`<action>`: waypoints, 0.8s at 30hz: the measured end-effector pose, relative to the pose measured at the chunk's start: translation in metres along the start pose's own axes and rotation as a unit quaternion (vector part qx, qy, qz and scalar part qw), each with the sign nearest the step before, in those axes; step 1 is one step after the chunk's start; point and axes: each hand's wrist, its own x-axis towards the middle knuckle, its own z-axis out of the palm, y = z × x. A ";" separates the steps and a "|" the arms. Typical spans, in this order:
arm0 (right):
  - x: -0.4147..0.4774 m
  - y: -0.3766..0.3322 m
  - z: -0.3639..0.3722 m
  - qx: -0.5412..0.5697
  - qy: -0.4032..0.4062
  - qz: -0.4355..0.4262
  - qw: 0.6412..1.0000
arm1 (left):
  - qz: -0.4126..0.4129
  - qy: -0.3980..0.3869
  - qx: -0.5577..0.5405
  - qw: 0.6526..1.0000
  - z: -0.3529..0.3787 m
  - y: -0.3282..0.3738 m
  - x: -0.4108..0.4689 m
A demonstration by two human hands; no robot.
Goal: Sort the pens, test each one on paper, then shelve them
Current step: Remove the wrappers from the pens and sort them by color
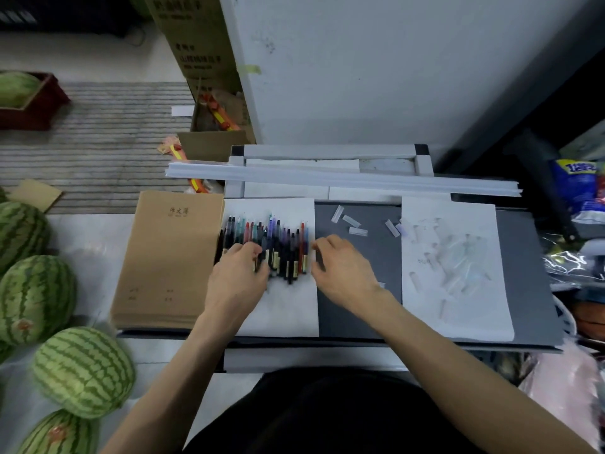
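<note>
Several uncapped pens (278,240) in black, red, blue, purple and teal lie side by side on a white sheet of paper (284,309), tips pointing away from me. My left hand (237,273) rests on the left part of the row, fingers curled over the pen barrels. My right hand (340,267) sits at the right end of the row, fingertips bent and touching the outermost pen; whether it grips a pen is unclear. A second white sheet (458,316) to the right carries several clear pen caps (455,260). A few more caps (352,221) lie on the grey board (357,309).
A stack of brown notebooks (167,257) lies left of the pens. White plastic strips (343,178) cross the back of the board. Several watermelons (82,371) sit on the floor at left. Cardboard boxes (196,44) stand behind. Packaged goods (579,191) crowd the right side.
</note>
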 end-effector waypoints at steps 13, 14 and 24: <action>-0.068 0.092 -0.039 -0.086 -0.031 -0.009 0.996 | 0.103 -0.103 0.064 0.987 0.059 0.095 -0.026; -0.071 0.097 -0.037 -0.080 -0.045 -0.005 0.996 | 0.109 -0.125 0.078 0.983 0.066 0.097 -0.025; -0.081 0.118 -0.002 -0.055 -0.113 -0.003 0.992 | 0.160 -0.168 0.143 0.962 0.109 0.117 -0.015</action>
